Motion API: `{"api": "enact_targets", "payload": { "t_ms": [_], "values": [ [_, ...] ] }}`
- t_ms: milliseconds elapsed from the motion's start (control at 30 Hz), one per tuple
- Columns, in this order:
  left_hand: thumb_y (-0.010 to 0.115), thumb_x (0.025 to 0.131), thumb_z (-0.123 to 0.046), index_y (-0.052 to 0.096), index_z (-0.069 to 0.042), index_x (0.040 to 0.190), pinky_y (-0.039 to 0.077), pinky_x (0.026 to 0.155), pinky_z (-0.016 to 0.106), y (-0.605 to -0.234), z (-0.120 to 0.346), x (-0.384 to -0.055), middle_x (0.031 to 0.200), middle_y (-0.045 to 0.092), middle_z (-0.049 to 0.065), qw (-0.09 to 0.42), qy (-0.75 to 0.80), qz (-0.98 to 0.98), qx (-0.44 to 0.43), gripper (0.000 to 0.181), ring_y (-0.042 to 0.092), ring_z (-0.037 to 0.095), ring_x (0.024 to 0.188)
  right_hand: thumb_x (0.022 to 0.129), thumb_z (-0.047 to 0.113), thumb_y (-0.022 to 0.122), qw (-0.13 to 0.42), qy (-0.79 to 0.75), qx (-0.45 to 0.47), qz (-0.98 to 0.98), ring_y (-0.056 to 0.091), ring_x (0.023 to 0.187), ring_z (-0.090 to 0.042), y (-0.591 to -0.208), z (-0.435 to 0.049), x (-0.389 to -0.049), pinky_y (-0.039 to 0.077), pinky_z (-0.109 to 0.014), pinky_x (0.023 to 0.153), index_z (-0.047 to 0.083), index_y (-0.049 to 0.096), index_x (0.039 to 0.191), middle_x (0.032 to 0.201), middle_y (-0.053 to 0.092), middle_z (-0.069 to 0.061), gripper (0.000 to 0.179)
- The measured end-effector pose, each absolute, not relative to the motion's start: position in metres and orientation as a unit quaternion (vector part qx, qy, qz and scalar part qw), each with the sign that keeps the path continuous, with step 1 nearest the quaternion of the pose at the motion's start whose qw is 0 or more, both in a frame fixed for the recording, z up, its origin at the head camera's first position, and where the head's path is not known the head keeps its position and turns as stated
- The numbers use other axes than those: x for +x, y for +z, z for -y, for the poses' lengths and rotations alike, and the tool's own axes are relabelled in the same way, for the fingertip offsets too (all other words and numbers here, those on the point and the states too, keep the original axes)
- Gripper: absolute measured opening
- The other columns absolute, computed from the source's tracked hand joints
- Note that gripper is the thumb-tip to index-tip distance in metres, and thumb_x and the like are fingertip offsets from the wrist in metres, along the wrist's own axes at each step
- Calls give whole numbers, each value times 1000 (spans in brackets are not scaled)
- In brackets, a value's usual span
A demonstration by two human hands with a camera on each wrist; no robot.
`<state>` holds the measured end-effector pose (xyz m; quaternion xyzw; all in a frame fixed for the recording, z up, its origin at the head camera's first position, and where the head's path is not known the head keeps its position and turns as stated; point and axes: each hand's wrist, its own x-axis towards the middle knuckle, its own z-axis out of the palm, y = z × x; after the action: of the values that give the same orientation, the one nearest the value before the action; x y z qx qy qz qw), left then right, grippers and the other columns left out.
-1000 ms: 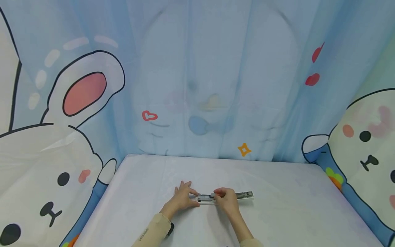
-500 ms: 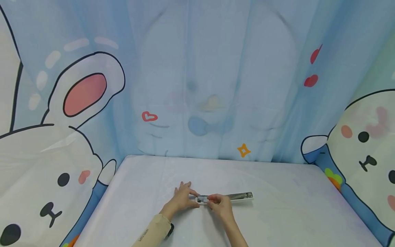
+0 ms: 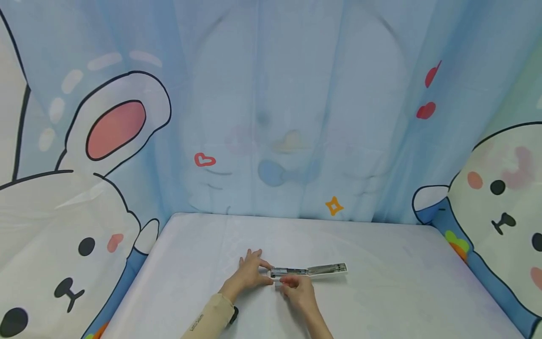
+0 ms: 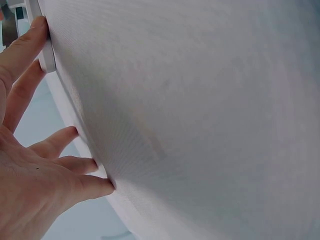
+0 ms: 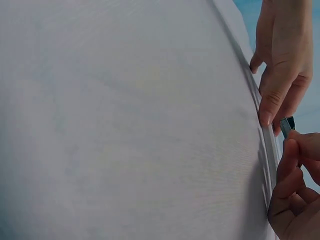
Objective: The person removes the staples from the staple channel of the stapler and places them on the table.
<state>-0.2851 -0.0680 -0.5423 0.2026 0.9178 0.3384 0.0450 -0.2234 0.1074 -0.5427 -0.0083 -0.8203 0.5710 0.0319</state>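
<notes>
A long narrow stapler (image 3: pixel 327 269) lies on the white-covered table, swung open, its metal inside facing up. My left hand (image 3: pixel 250 273) holds its left end between thumb and index finger, other fingers spread on the table. In the left wrist view the white end of the stapler (image 4: pixel 48 55) shows between them. Just in front of the stapler, my right hand (image 3: pixel 299 293) pinches a small grey piece (image 3: pixel 278 284), which looks like a strip of staples. The right wrist view shows that strip (image 5: pixel 286 125) sticking out past the fingertips.
White cloth covers the table (image 3: pixel 203 245). Behind it hangs a blue curtain (image 3: pixel 237 94) printed with cartoon animals, which also runs down both sides. A dark band (image 3: pixel 234 314) sits at the left wrist.
My right hand has moved left along the stapler, then off it toward the front edge, with the small grey strip in its fingertips. The left hand and stapler have stayed put.
</notes>
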Motion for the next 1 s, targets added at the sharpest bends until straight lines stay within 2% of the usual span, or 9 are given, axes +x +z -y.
{"api": "enact_targets", "payload": {
  "t_ms": [667, 1000],
  "values": [
    [87, 74, -22, 78, -10, 102, 16, 103, 78, -544, 68, -286, 146, 41, 31, 38, 330, -921, 204, 31, 20, 61, 138, 76, -11, 69, 38, 534, 8, 845, 55, 53, -8, -554, -104, -220, 44, -21, 48, -6, 73, 85, 64, 63, -1, 11],
    [87, 75, -22, 78, -10, 102, 15, 103, 78, -543, 68, -287, 146, 40, 31, 37, 331, -920, 207, 32, 20, 61, 138, 74, -7, 73, 42, 486, -3, 873, 55, 60, -10, -553, -103, -220, 44, -26, 56, 1, 74, 83, 68, 63, 2, 12]
  ]
}}
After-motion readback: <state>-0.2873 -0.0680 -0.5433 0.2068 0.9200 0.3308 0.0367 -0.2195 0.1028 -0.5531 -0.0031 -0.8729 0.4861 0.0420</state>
